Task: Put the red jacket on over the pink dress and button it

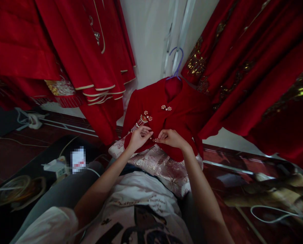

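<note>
Lying across the person's lap, the red jacket spreads beneath both hands, its neckline toward 12 o'clock and its rounded hem toward 6. The right hand is nearly closed, thumb and forefinger pinching the near end of a small beaded ornament, which sits at its 9 o'clock, at the fingertips. The left hand has its fingers curled and thumb and forefinger almost meeting; whether it grips anything fine cannot be told. From it, the ornament lies at 3 o'clock, just beyond the fingertips.

Matte, plain-surfaced cloth forms the jacket, softly creased. At the right hand's 12 o'clock, a floral bead fastener shows round, petalled heads in a pale row. At the left hand's 12 o'clock, a fan-shaped tassel brooch trails beaded strands. A slim purple hanger with a curved hook rises from the collar at 12 o'clock.

Beneath the hem, toward 6 o'clock, pale pink brocade carries a glossy raised pattern. Red garments with gold piping and fringed edges hang at 10 o'clock; red embroidered gowns with metallic gold motifs hang at 2 o'clock.
</note>
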Available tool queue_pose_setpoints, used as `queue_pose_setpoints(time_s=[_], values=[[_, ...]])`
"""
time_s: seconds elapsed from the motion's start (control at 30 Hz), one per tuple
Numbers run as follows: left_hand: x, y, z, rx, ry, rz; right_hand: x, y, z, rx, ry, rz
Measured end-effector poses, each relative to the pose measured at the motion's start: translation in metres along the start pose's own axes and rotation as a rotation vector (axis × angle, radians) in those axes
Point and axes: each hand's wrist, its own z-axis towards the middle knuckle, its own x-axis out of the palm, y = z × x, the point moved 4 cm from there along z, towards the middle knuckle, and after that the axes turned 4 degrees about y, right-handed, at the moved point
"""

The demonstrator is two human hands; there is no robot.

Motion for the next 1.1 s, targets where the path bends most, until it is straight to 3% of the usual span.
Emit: queue_pose_setpoints(time_s=[0.13, 0.27, 0.4, 0.73, 0.87, 1.03, 1.1], values=[[-0.008, -0.007, 0.027, -0.086, -0.156, -0.34, -0.006, 0.004, -0.007, -0.02, 0.082, 0.102], [-0.003, -0.012, 0.038, -0.196, -0.17, -0.631, -0.007, 0.003, -0.008, -0.04, 0.094, 0.178], [0.002, -0.011, 0.041, -0.287, -0.131, -0.742, -0.006, 0.001, -0.007, -0.041, 0.096, 0.193], [0.002, -0.012, 0.045, -0.322, -0.133, -0.627, -0.009, 0.006, -0.009, -0.04, 0.083, 0.173], [0.004, -0.012, 0.047, -0.243, -0.159, -0.571, -0.007, 0.003, -0.008, -0.028, 0.086, 0.179], [0.002, -0.006, 0.054, -0.113, -0.327, -0.354, -0.01, 0.005, -0.009, -0.039, 0.071, 0.149], [0.004, -0.006, 0.058, -0.117, -0.306, -0.297, -0.013, 0.006, -0.011, -0.038, 0.065, 0.146]])
